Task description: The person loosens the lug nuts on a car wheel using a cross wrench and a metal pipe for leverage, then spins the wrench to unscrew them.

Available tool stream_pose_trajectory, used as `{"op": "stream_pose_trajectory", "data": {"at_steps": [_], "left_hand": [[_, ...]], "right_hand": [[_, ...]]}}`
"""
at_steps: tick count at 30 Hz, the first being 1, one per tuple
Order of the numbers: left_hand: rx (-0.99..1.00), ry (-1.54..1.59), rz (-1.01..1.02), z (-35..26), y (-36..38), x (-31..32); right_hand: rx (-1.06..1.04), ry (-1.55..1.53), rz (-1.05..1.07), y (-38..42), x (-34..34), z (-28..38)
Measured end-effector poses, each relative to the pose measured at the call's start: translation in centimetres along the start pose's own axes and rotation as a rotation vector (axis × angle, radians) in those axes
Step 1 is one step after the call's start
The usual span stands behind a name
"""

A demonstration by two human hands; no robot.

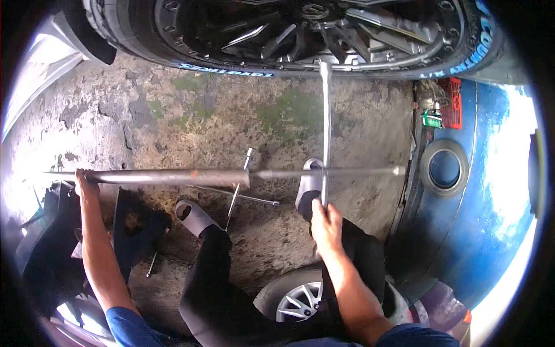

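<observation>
My left hand is wrapped around a long metal pipe near its left end. The pipe lies level across the view, its right end over one arm of a cross-shaped lug wrench. My right hand grips the near end of that wrench. The wrench's far end meets the lower part of the dark spoked wheel; the contact at the nut is too small to make out. Below the pipe, a second cross-shaped lug wrench rests on the floor.
My feet in grey clogs stand on the worn concrete floor. Behind me lies a silver-spoked wheel. To the right are a blue surface, a loose tire and a red crate. Dark equipment stands at left.
</observation>
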State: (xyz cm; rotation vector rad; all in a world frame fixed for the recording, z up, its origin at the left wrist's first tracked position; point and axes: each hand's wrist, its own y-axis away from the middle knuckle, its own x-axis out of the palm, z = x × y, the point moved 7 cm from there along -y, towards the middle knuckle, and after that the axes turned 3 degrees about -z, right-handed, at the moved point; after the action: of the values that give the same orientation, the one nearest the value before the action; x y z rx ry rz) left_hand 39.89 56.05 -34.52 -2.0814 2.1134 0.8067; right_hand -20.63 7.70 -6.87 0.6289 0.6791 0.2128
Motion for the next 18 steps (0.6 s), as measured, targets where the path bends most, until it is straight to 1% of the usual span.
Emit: {"op": "stream_pose_trajectory", "data": {"at_steps": [1, 2, 3, 4, 5, 6, 7, 8, 9, 10, 11, 12, 14, 15, 17, 18], "left_hand": [[0.566, -0.772, -0.008, -4.4, 2.4, 1.0], [0.45, -0.781, 0.121, 0.1, -1.0, 0.2], [-0.011, -0.225, -0.101, -0.8, 0.1, 0.3], [-0.461, 0.344, -0.285, -1.6, 3.2, 2.3], [-0.433, 0.37, -0.274, -2.5, 2.1, 3.0], [-0.195, 0.083, -0.168, -3.0, 0.3, 3.0], [0.042, -0.204, -0.081, -2.3, -1.0, 3.3], [0.276, -0.511, 0.004, -0.3, -2.5, 3.7], [0.317, -0.438, -0.052, 1.8, -4.6, 3.3], [0.367, -0.357, -0.116, 1.7, -6.6, 3.4], [0.399, -0.343, -0.13, 0.5, -7.2, 3.8], [0.304, -0.116, -0.121, 0.7, -7.5, 4.0], [0.111, 0.336, -0.07, 1.5, -8.6, 5.4], [0.13, 0.349, -0.065, 1.1, -9.1, 5.3], [0.785, -0.447, -0.188, -2.0, -7.3, 3.5], [1.088, -0.866, -0.247, -2.9, -5.9, 4.3]], "right_hand": [[0.031, -0.019, 0.004, -0.8, 0.1, 0.5], [0.077, -0.08, 0.024, -1.1, 0.5, 1.2], [0.114, -0.118, 0.032, -1.2, 0.5, 1.8], [0.157, -0.161, 0.04, -1.3, 0.4, 2.0], [0.064, -0.043, 0.013, -2.1, 0.0, 2.2], [0.004, 0.045, 0.019, -2.8, -0.7, 2.7], [-0.021, 0.024, 0.054, -3.6, -0.8, 3.1], [-0.028, 0.006, 0.088, -4.0, -0.8, 3.1], [-0.04, -0.015, 0.088, -4.1, -0.8, 3.3], [-0.007, -0.073, 0.112, -4.4, -0.3, 3.7], [0.027, -0.13, 0.14, -5.0, 0.4, 3.7], [0.01, -0.151, 0.145, -6.0, 1.0, 3.1], [-0.04, -0.249, 0.261, -8.3, 2.7, 1.8], [-0.021, -0.238, 0.268, -9.4, 3.0, 1.1], [-0.01, -0.271, 0.265, -10.9, 2.1, 0.4], [0.0, -0.284, 0.254, -11.6, 1.3, 0.0]]}}
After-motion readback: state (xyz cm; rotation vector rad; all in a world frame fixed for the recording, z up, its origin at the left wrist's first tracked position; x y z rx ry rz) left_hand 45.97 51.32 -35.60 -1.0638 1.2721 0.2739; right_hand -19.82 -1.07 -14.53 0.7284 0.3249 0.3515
